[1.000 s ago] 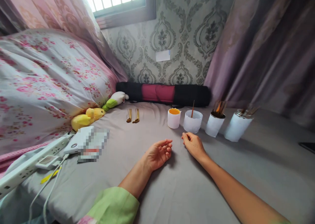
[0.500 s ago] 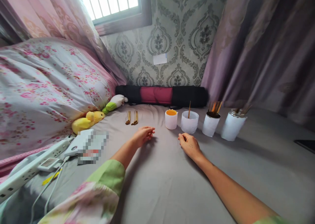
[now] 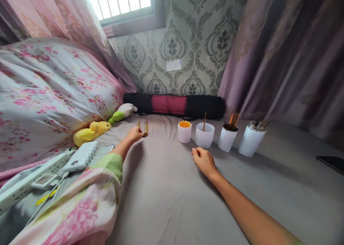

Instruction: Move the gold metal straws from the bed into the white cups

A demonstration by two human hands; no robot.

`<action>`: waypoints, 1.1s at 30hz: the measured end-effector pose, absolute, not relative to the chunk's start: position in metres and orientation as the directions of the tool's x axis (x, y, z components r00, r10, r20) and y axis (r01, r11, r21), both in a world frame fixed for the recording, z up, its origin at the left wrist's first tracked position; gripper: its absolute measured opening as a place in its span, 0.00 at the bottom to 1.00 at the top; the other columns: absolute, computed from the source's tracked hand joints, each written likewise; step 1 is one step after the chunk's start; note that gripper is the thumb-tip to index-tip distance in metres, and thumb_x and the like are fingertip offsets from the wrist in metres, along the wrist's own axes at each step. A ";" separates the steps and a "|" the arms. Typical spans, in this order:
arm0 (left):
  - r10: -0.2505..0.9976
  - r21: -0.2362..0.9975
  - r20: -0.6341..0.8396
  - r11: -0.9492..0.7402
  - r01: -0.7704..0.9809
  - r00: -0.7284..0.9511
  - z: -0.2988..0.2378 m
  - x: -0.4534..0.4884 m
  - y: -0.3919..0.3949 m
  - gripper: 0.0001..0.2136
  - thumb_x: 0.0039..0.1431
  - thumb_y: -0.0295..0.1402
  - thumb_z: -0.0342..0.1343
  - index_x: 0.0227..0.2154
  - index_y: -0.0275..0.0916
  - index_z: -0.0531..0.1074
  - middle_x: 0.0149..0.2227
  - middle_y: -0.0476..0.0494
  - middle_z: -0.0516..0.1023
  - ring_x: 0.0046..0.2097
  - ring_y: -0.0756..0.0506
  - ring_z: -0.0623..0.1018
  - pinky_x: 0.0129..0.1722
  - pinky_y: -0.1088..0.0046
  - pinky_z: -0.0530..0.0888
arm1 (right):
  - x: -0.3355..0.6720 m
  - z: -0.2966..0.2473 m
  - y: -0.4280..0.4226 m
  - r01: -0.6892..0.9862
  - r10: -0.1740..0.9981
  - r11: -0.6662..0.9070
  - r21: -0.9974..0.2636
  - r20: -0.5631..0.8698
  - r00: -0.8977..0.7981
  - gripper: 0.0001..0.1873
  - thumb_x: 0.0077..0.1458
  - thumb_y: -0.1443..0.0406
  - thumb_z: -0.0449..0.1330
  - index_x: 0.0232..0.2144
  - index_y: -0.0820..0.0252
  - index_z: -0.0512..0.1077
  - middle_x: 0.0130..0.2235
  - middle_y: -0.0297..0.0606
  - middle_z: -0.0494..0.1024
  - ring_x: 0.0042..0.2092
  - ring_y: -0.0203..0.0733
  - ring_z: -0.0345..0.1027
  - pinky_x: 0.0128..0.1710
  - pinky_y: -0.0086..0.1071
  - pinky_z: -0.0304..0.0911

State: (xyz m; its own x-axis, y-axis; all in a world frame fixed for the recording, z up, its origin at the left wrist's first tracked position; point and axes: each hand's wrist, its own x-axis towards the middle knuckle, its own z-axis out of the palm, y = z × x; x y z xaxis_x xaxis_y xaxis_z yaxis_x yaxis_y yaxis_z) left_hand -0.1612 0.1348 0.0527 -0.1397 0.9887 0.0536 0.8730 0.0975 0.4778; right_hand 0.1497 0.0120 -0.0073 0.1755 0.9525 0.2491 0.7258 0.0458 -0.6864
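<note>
Grey bedsheet [image 3: 166, 194] forms work surface; patterned wall at far side. Two gold-coloured strips [image 3: 145, 128] lie far-left on sheet, side by side, long axes running near-to-far. Left hand [image 3: 133, 134] sits at near end of left strip, covering it; right strip just beside fingers, uncovered. Fingers bunched together and curled down; grip on strip cannot be told. Right hand [image 3: 202, 160] well apart to right, knuckles up on sheet, fingers tucked toward palm, holding nothing. Nearest to it: translucent cup [image 3: 204, 137] holding one stick.

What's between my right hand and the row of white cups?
Nothing; the head view shows only bare grey sheet between the right hand and the white cups.
</note>
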 end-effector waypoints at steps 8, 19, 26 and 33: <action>0.994 0.144 0.104 -0.050 0.988 0.035 0.059 -0.165 0.137 0.07 0.46 0.25 0.50 0.30 0.38 0.70 0.39 0.39 0.71 0.43 0.43 0.70 0.38 0.72 0.64 | 0.150 -0.007 0.012 0.731 0.954 0.044 -0.681 0.245 0.171 0.18 0.53 0.55 0.45 0.26 0.57 0.71 0.24 0.36 0.74 0.24 0.34 0.63 0.22 0.25 0.50; 0.992 0.008 0.067 -0.106 0.994 0.105 0.059 -0.151 0.149 0.08 0.49 0.28 0.48 0.31 0.39 0.71 0.40 0.40 0.71 0.43 0.44 0.70 0.38 0.73 0.65 | 0.149 -0.005 0.011 0.715 0.958 0.041 -0.698 0.230 0.169 0.18 0.53 0.56 0.45 0.25 0.57 0.70 0.25 0.36 0.74 0.24 0.35 0.63 0.23 0.26 0.50; 0.992 0.016 0.076 -0.098 0.995 0.097 0.048 -0.150 0.161 0.09 0.48 0.30 0.48 0.31 0.37 0.71 0.39 0.38 0.72 0.42 0.43 0.71 0.38 0.74 0.66 | 0.148 -0.005 0.011 0.719 0.959 0.024 -0.695 0.219 0.180 0.18 0.53 0.56 0.45 0.24 0.57 0.69 0.23 0.34 0.73 0.24 0.34 0.62 0.22 0.25 0.48; 0.993 0.063 0.102 -0.072 0.995 0.065 0.036 -0.154 0.176 0.10 0.45 0.29 0.49 0.30 0.36 0.73 0.37 0.37 0.74 0.41 0.42 0.72 0.38 0.72 0.66 | 0.147 -0.003 0.010 0.718 0.962 0.004 -0.696 0.200 0.188 0.18 0.54 0.57 0.46 0.25 0.57 0.70 0.24 0.35 0.74 0.24 0.34 0.62 0.23 0.25 0.48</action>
